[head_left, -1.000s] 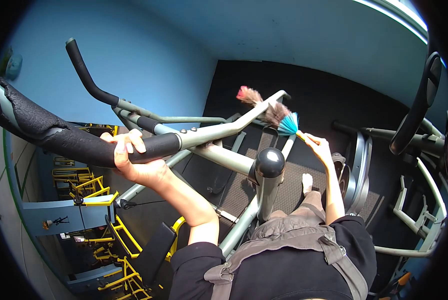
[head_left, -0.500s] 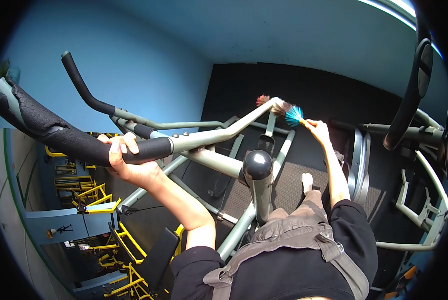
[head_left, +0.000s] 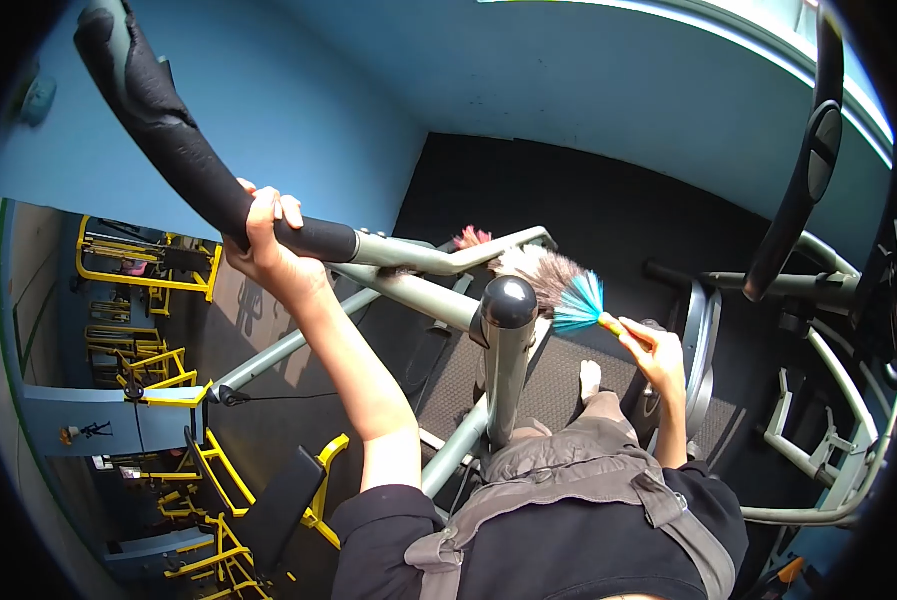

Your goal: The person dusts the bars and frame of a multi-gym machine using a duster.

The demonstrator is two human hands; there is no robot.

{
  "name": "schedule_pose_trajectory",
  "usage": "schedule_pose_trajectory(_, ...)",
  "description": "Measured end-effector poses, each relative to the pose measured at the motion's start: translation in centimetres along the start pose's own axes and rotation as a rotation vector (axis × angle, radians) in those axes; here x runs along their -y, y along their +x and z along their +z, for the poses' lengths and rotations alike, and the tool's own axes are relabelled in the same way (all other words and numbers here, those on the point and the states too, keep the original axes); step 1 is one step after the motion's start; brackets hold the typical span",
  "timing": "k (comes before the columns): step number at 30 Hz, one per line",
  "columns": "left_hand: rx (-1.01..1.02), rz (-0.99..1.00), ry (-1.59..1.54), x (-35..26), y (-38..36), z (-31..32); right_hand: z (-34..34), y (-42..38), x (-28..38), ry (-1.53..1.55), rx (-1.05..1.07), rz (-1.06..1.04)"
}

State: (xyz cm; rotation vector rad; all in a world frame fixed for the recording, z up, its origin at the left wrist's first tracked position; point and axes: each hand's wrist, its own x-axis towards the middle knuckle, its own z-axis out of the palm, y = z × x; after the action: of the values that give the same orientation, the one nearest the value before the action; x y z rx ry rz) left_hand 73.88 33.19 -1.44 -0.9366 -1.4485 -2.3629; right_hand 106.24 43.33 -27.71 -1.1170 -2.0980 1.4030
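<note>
My left hand (head_left: 274, 240) is wrapped around the black foam grip (head_left: 194, 160) of an exercise machine's handlebar, whose foam is torn near the top. In my right hand (head_left: 657, 355) is the handle of a duster (head_left: 574, 298) with blue, brown, white and red bristles. Its head overlaps the grey metal arm (head_left: 424, 257) of the machine and reaches behind the upright post, with the red tip showing on the far side. That grey post (head_left: 507, 370), topped by a shiny black cap (head_left: 510, 302), stands between my two arms.
Blue walls (head_left: 299, 110) meet the black floor (head_left: 569, 190) ahead. Another machine with a curved black handle (head_left: 804, 190) stands at right. Yellow-framed gym equipment (head_left: 149, 280) lines the left side. A bare foot (head_left: 590, 378) rests near the textured mat (head_left: 549, 375).
The handlebar has swung, carrying my left hand slightly upward with its torn end rising. My right hand and the duster have come lower and closer to the black-capped post.
</note>
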Motion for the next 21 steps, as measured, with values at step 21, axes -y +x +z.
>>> schedule_pose_trajectory(21,0.183,-0.076,0.233,2.3,1.5,2.0,-13.7,-7.4,14.6,-0.302,-0.072,-0.304)
